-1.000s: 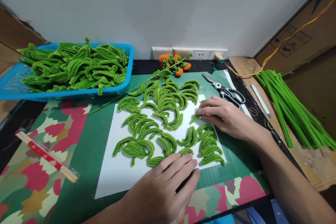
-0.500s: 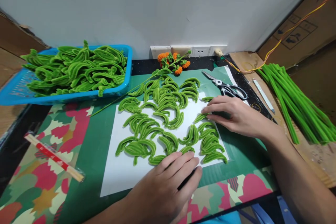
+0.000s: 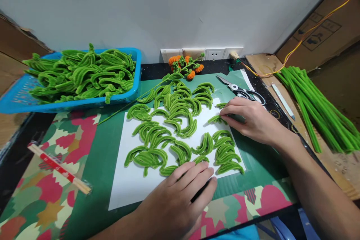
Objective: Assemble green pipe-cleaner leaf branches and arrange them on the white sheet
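Many curved green pipe-cleaner leaves [image 3: 157, 135] lie in clusters on a sheet of white paper [image 3: 123, 191]. Near the paper's right edge, my right hand [image 3: 251, 120] pinches the end of one pipe-cleaner leaf [image 3: 215, 119] between thumb and fingers. Another short green piece lies just above it, partly behind the fingers. My left hand [image 3: 182, 195] rests on the lower part of the paper with its fingers stretched out, beside the lowest leaves; its palm is turned away from view.
A blue basket [image 3: 137, 78] heaped with green leaves stands at the back left. Orange pipe-cleaner pumpkins [image 3: 191, 75] on a green stem lie at the back. Scissors [image 3: 239, 90], a white pen [image 3: 282, 101] and green pipe cleaners [image 3: 323, 112] lie right. Wrapped chopsticks [image 3: 59, 168] lie left.
My right hand has shifted slightly upward, and the leaf at its fingertips has turned flatter and moved up a little. My left hand has stayed in place.
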Tool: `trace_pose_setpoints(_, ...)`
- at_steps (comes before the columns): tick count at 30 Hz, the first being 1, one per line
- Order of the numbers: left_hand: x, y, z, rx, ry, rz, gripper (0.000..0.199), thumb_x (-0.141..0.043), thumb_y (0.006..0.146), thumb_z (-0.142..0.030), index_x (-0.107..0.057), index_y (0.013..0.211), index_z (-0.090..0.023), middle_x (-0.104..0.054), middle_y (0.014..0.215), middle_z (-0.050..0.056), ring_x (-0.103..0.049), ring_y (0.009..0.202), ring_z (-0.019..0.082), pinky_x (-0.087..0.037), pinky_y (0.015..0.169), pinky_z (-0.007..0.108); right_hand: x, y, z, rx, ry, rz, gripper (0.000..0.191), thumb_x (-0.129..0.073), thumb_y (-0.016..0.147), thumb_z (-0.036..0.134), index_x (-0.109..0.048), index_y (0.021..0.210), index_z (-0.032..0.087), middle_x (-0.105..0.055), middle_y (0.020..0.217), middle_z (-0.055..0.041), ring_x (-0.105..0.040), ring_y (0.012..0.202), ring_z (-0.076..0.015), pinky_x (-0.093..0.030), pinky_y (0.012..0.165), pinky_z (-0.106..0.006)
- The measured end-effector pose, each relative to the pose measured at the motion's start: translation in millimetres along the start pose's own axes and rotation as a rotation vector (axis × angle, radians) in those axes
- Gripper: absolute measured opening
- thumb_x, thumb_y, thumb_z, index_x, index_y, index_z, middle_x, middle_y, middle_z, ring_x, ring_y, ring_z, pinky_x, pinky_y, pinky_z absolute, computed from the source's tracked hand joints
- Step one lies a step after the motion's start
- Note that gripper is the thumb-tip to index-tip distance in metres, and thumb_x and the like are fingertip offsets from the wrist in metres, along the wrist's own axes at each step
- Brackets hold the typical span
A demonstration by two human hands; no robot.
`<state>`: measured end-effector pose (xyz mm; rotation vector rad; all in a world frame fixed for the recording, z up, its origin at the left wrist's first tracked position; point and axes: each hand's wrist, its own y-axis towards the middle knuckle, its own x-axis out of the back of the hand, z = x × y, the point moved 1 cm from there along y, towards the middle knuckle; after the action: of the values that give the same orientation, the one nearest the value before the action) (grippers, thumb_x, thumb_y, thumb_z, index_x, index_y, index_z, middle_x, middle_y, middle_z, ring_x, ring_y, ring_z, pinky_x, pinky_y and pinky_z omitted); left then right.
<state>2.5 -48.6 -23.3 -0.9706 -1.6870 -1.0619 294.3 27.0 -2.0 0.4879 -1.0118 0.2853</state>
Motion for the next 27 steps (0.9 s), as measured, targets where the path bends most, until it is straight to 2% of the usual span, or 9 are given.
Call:
trace_pose_setpoints(3,0.5,0.4,-0.3,0.001,0.011,0.006,0.041,-0.055,0.105,-0.028,-0.066,0.141,-0.012,-0.067,0.147,0.012,-0.053,0.142,0.028,-0.023,0.129,0.043,0.5,0.6,0.9,0.005,-0.043,-0.039,0.017,-0.06,0.107,0.019,-0.077,0.104,0.017,-0.076,0.101,-0.0106,-0.07,0.092,-0.0252,-0.055,0.082,-0.038)
trace_pose_setpoints(7,1.0,0.7,-0.1,-0.003,0.02,0.011,0.042,-0.055,0.105,-0.028,-0.066,0.142,-0.013,-0.067,0.147,0.012,-0.053,0.142,0.028,-0.024,0.128,0.043,-0.8,0.8,1.3,0.032,-0.133,0.006,0.019,-0.059,0.107,0.019,-0.078,0.103,0.017,-0.076,0.101,-0.0121,-0.069,0.091,-0.0266,-0.055,0.08,-0.04)
trace_pose_setpoints(11,0.7,0.9,0.5,-0.006,0.015,0.001,0.041,-0.054,0.105,-0.027,-0.066,0.142,-0.013,-0.067,0.147,0.011,-0.053,0.143,0.027,-0.024,0.129,0.042,-2.2,0.7,0.8,0.03,-0.132,0.038,0.02,-0.059,0.107,0.019,-0.078,0.104,0.017,-0.076,0.102,-0.012,-0.068,0.093,-0.0264,-0.055,0.082,-0.041)
trace_pose_setpoints(16,0.8,0.6,1.1,-0.012,0.015,-0.002,0.041,-0.055,0.104,-0.026,-0.066,0.141,-0.012,-0.067,0.147,0.012,-0.053,0.142,0.027,-0.024,0.129,0.043,1.2,-2.0,-0.6,0.031,-0.067,0.058,0.022,-0.057,0.109,0.021,-0.079,0.109,0.018,-0.075,0.104,-0.0112,-0.068,0.097,-0.0255,-0.056,0.085,-0.04)
trace_pose_setpoints(20,1.3,0.2,1.3,-0.012,0.004,0.001,0.043,-0.056,0.103,-0.026,-0.065,0.143,-0.013,-0.066,0.148,0.011,-0.053,0.143,0.027,-0.024,0.129,0.042,6.2,-4.1,-0.7,0.002,-0.006,0.098,0.019,-0.062,0.103,0.017,-0.078,0.111,0.021,-0.074,0.111,-0.0104,-0.069,0.101,-0.0258,-0.057,0.089,-0.04)
trace_pose_setpoints(24,1.3,0.7,1.0,-0.004,-0.001,-0.009,0.041,-0.055,0.104,-0.025,-0.066,0.142,-0.012,-0.067,0.147,0.012,-0.053,0.143,0.027,-0.024,0.129,0.042,7.0,-2.5,2.5,0.004,0.046,0.107,0.025,-0.06,0.101,0.012,-0.078,0.116,0.022,-0.075,0.116,-0.0098,-0.07,0.106,-0.0263,-0.057,0.094,-0.042)
trace_pose_setpoints(27,1.2,1.2,0.8,-0.001,-0.01,-0.003,0.04,-0.055,0.105,-0.026,-0.066,0.141,-0.012,-0.066,0.148,0.012,-0.053,0.143,0.027,-0.025,0.128,0.041,6.1,-0.7,5.3,0.019,0.094,0.125,0.031,-0.058,0.101,0.01,-0.079,0.118,0.024,-0.075,0.116,-0.0087,-0.071,0.105,-0.0247,-0.057,0.093,-0.039)
